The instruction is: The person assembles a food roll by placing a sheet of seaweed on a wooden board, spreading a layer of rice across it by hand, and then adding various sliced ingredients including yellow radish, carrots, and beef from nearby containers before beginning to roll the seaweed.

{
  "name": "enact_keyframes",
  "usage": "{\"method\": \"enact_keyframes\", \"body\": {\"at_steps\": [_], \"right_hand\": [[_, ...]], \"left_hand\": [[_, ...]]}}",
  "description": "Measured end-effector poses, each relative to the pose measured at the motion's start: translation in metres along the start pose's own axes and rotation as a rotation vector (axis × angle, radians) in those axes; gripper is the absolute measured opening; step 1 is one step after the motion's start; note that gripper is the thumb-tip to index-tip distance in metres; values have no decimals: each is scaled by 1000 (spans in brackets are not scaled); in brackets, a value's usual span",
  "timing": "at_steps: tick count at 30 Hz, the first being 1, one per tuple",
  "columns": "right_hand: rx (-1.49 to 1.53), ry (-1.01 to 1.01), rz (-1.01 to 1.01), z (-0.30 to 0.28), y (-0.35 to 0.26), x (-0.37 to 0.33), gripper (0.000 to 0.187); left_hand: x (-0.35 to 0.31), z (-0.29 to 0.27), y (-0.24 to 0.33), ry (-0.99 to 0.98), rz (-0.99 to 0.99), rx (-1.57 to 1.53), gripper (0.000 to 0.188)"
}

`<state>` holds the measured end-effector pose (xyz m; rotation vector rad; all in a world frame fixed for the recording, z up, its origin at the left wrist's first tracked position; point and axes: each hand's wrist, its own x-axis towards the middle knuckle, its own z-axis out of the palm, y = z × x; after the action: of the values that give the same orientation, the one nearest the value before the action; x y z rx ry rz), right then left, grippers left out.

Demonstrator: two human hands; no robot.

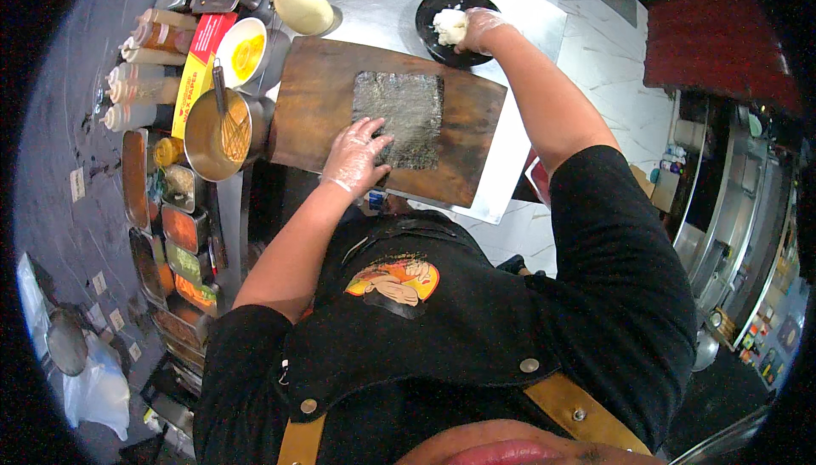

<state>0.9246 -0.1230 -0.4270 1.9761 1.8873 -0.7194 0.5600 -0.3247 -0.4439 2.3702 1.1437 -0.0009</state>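
A dark nori sheet [408,112] lies flat on a brown wooden cutting board [310,91]. My left hand [357,155], in a clear plastic glove, rests with its fingers apart on the sheet's near left edge. Beyond the board's far right corner is a round black plate [429,8] with a clump of white rice [450,26]. My right hand [481,30], also gloved, is over the plate with its fingers curled against the rice. Parts of those fingers are hidden behind the rice and the hand itself.
Left of the board stand a steel bowl [197,135] holding a whisk [223,95], a white bowl [223,44] of yellow liquid, and a yellow-capped bottle [302,8]. Squeeze bottles [153,87] and a wax paper box [194,82] are farther left. Ingredient trays [183,229] line the near left.
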Motion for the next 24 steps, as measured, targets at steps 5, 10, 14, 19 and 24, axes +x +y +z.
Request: {"method": "enact_keyframes", "body": {"at_steps": [5, 10, 14, 19, 24], "right_hand": [[104, 142, -27, 26, 18, 17, 55], [11, 170, 17, 30, 8, 28, 35], [-14, 46, 21, 23, 9, 44, 41], [-38, -10, 43, 8, 40, 48, 56], [770, -112, 197, -8, 37, -5, 43]], "left_hand": [[6, -6, 3, -15, 18, -20, 60], [-1, -5, 1, -20, -27, -17, 62], [-1, 0, 0, -25, -52, -38, 62], [6, -7, 7, -38, -24, -25, 63], [-2, -4, -2, 12, -23, -20, 59]]}}
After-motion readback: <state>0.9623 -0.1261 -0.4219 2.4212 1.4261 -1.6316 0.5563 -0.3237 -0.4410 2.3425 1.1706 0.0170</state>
